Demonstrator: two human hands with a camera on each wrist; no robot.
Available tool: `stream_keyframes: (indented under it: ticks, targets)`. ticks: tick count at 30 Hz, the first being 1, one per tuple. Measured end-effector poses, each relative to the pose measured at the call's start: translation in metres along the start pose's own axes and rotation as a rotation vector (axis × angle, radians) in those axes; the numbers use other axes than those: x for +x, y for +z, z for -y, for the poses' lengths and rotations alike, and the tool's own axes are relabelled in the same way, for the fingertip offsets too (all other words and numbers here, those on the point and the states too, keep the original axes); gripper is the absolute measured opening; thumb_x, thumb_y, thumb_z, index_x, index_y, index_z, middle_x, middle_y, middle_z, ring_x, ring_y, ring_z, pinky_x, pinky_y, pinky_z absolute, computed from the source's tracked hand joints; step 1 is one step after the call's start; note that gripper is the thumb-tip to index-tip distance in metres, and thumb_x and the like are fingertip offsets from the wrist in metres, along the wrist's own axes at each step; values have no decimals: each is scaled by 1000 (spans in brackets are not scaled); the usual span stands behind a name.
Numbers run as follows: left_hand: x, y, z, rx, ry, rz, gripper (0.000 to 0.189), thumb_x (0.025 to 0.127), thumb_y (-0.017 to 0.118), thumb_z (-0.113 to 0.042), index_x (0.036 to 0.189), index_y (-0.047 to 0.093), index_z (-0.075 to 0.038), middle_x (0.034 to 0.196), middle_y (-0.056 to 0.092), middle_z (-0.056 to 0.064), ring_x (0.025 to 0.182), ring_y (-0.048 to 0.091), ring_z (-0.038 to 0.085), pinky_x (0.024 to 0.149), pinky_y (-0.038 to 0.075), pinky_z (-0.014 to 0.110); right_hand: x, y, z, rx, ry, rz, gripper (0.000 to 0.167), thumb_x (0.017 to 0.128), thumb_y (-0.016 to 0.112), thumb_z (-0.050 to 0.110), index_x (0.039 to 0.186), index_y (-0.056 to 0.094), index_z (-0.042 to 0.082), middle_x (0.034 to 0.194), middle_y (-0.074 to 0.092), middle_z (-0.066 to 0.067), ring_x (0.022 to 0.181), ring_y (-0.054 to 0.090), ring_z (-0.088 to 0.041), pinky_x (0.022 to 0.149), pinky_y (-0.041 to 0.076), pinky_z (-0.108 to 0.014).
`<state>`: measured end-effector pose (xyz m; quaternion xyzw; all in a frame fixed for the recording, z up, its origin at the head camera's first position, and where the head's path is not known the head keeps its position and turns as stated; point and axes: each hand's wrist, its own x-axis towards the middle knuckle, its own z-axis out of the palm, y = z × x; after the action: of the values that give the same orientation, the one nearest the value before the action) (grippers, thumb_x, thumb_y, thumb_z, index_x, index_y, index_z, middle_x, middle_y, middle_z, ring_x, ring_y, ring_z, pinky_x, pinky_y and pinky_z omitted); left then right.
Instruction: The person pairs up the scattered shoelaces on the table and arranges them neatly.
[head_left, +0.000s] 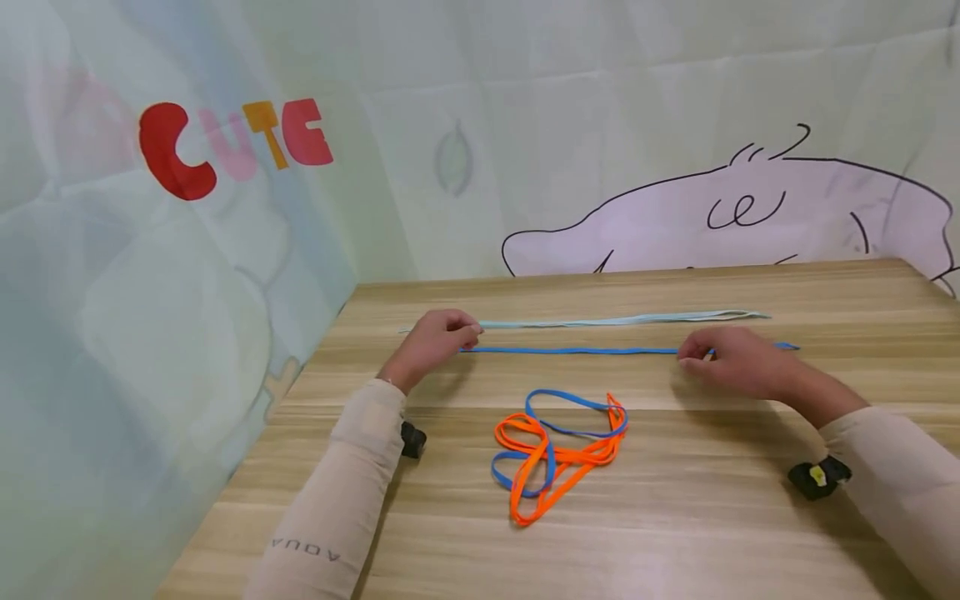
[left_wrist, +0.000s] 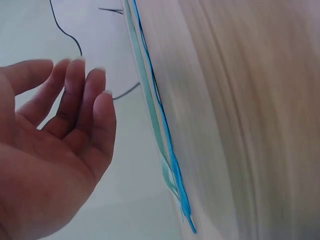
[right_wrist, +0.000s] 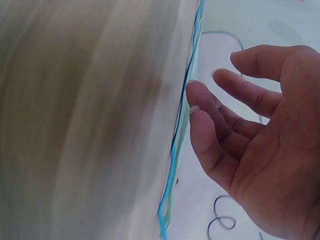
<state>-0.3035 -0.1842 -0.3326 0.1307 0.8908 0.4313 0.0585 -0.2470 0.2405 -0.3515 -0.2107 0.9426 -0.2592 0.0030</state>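
A blue shoelace (head_left: 577, 351) lies stretched straight across the table, and behind it runs a mint-green shoelace (head_left: 637, 320), folded and nearly parallel. My left hand (head_left: 438, 340) hovers by the left end of the blue lace, with loosely bent fingers and nothing in its grasp. Over the right part of that lace is my right hand (head_left: 738, 360), its fingers spread apart in a relaxed curl in the right wrist view, also holding nothing. Closer to me, an orange shoelace (head_left: 577, 456) lies loosely tangled with another blue shoelace (head_left: 567, 397).
The wood-grain table (head_left: 675, 517) ends at the back against a pale printed curtain (head_left: 525, 150). More curtain hangs along the left edge, bearing coloured letters. Both wrists carry small black devices under beige sleeves (head_left: 330, 492).
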Motion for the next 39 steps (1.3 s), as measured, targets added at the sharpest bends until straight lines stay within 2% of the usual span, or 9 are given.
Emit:
stream_keyframes:
  ticks: [6, 10, 19, 23, 29, 39]
  targets:
    - [-3, 11, -4, 61, 38, 76, 29, 102, 60, -28, 109, 70, -2, 95, 68, 6, 91, 63, 22, 81, 50, 36, 2, 2, 20, 18, -8, 66, 17, 98, 65, 19, 107, 71, 7, 95, 67, 3, 87, 59, -16, 75, 50, -37]
    - [-5, 18, -9, 92, 66, 138, 28, 103, 58, -26, 109, 69, -1, 96, 69, 6, 90, 64, 20, 83, 51, 37, 4, 4, 29, 31, -15, 113, 20, 98, 64, 21, 109, 70, 6, 95, 66, 3, 85, 58, -15, 73, 50, -36]
    - [-5, 34, -24, 83, 96, 256, 31, 104, 57, -28, 117, 67, -3, 103, 69, 11, 94, 65, 23, 88, 51, 40, 5, 13, 40, 102, -29, 189, 20, 98, 62, 19, 112, 69, 7, 91, 65, 3, 80, 57, -15, 70, 50, -35]
    - [-4, 40, -29, 75, 113, 280, 31, 104, 57, -29, 119, 67, -3, 104, 69, 10, 93, 65, 22, 87, 51, 39, 6, 16, 45, 170, -12, 220, 21, 99, 61, 19, 113, 68, 6, 86, 64, 0, 74, 56, -16, 65, 49, -34]
    - [-3, 49, -33, 88, 137, 301, 29, 104, 56, -28, 118, 68, -5, 101, 69, 7, 92, 65, 21, 84, 51, 37, 7, 21, 51, 212, -36, 238, 17, 98, 60, 15, 109, 68, 6, 79, 60, 1, 69, 53, -16, 60, 46, -30]
    - [0, 61, -36, 87, 173, 342, 28, 104, 55, -24, 118, 67, -3, 97, 69, 1, 90, 64, 18, 82, 52, 32, 9, 29, 58, 226, -46, 261, 15, 98, 63, 21, 108, 68, 10, 92, 67, 0, 72, 61, -17, 66, 50, -34]
